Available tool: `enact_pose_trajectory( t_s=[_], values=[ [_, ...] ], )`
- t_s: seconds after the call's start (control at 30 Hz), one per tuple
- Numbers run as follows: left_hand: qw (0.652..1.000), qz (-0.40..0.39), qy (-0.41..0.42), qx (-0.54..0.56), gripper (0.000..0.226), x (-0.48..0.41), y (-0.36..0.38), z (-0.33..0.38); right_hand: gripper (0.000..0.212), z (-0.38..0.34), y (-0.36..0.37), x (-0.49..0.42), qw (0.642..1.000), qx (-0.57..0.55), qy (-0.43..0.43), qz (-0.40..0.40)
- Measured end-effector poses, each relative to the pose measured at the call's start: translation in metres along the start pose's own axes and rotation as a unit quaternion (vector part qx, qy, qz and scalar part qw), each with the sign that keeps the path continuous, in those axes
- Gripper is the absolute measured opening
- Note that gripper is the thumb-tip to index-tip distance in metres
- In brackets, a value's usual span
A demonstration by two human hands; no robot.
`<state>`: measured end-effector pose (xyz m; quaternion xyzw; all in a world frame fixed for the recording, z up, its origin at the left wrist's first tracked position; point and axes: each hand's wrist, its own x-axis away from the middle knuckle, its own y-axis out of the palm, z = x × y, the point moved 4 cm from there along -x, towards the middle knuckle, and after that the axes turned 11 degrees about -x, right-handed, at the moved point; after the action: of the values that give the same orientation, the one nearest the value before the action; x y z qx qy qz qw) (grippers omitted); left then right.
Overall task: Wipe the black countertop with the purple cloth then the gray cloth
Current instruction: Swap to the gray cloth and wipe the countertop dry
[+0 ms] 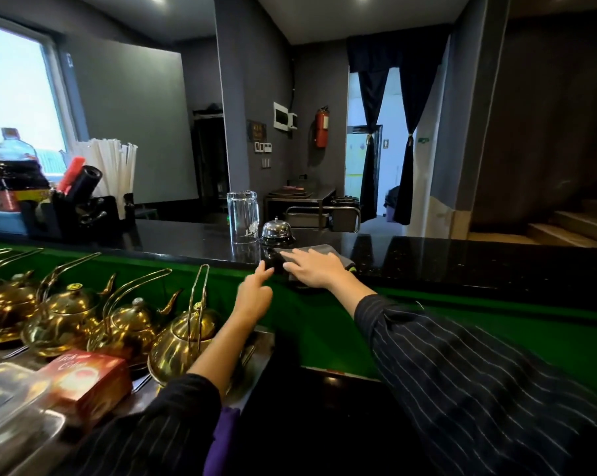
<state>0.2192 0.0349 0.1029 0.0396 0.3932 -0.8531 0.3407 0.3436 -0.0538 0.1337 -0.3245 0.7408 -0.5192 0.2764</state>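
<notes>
Head view: right hand (312, 269) lies flat, fingers spread, on the folded gray cloth (328, 253) atop the glossy black bench (461, 259). Left hand (254, 297) is open, empty. Purple cloth (223, 438) hangs low. Risk: a wipe sweeping left could knock the chrome dome bell (276, 231) or clear upturned glass (242, 216).

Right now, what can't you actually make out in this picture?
- Head view: most of the folded gray cloth is hidden under the flat right hand.
- Purple cloth: mostly covered by the left sleeve, cut by the bottom edge.
- Red box lettering: blurred.
</notes>
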Motion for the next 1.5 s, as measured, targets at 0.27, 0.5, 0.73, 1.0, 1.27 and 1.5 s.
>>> enact_pose_trajectory(
  t_s=[0.27, 0.5, 0.73, 1.0, 1.27, 1.5],
  values=[
    [0.892, -0.083, -0.217, 0.387, 0.022, 0.033, 0.028, 0.031, 0.058, -0.006, 0.004, 0.076, 0.976, -0.053, -0.080, 0.198],
    [0.927, -0.069, -0.208, 0.303, 0.016, 0.074, 0.014, 0.053, 0.088, 0.013, 0.013, 0.136, 0.970, -0.145, -0.146, 0.127],
    [0.947, -0.130, -0.130, 0.262, 0.021, 0.107, -0.030, 0.058, 0.089, 0.014, -0.006, 0.151, 0.962, -0.252, -0.097, 0.044],
    [0.973, -0.082, -0.116, 0.182, 0.023, 0.074, -0.086, 0.036, 0.030, -0.033, -0.033, 0.115, 0.955, -0.272, -0.111, 0.046],
    [0.991, 0.016, -0.080, 0.104, 0.027, -0.028, -0.112, -0.006, 0.030, -0.051, -0.053, 0.024, 0.935, -0.290, -0.066, 0.195],
    [0.997, 0.071, -0.008, -0.023, 0.023, -0.100, -0.098, -0.023, 0.031, -0.038, -0.031, -0.042, 0.932, -0.233, -0.041, 0.274]
  ],
)
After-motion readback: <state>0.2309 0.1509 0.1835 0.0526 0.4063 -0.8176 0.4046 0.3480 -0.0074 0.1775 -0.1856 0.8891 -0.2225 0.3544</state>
